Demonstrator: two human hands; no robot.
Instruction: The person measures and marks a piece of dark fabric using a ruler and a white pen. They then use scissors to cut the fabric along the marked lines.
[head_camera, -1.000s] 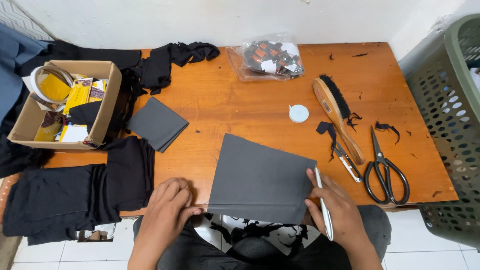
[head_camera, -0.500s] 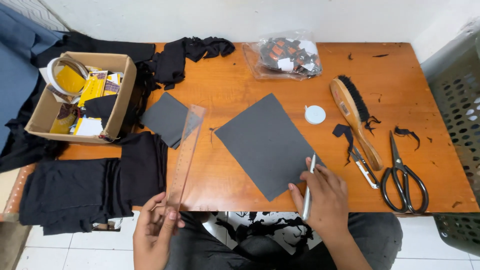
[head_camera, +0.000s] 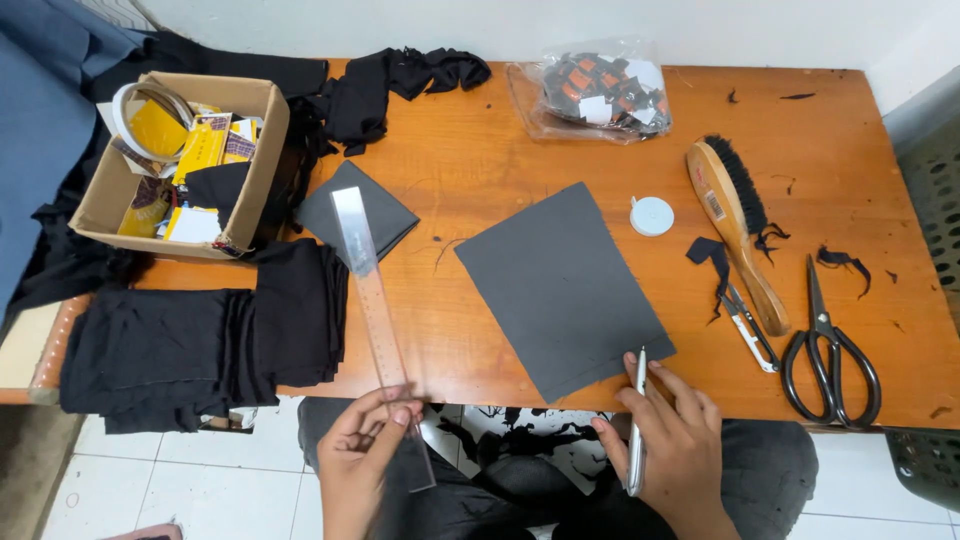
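— At the near edge of the orange wooden table (head_camera: 500, 150), what has the left hand (head_camera: 365, 440) got?

— Its fingers are curled round the lower part of a long clear plastic ruler (head_camera: 378, 320). The thumb lies over the top face and the fingertips press from beneath. From those fingers the ruler slants up and away across the table edge, its far end lying over a folded dark grey cloth square (head_camera: 385, 215).

— And the right hand (head_camera: 675, 450)?

— It is closed about a slim silver pen (head_camera: 636, 420), which runs nearly upright through the fingers. The pen's tip sits at the near corner of a flat dark grey rectangular sheet (head_camera: 560, 285); whether it actually touches the sheet I cannot quite tell.

— What lies about them?

— Just left of the left hand's fingers, a stack of folded black fabric (head_camera: 200, 340) hangs over the table edge. Beyond it stands an open cardboard box (head_camera: 255, 170) of yellow packets. Right of the right hand's fingers lie large black-handled scissors (head_camera: 825, 340), small thread snips (head_camera: 750, 325) and a wooden brush with black bristles (head_camera: 740, 225). Farther off are a small round white tape measure (head_camera: 651, 215) and a clear plastic bag of tags (head_camera: 595, 95).
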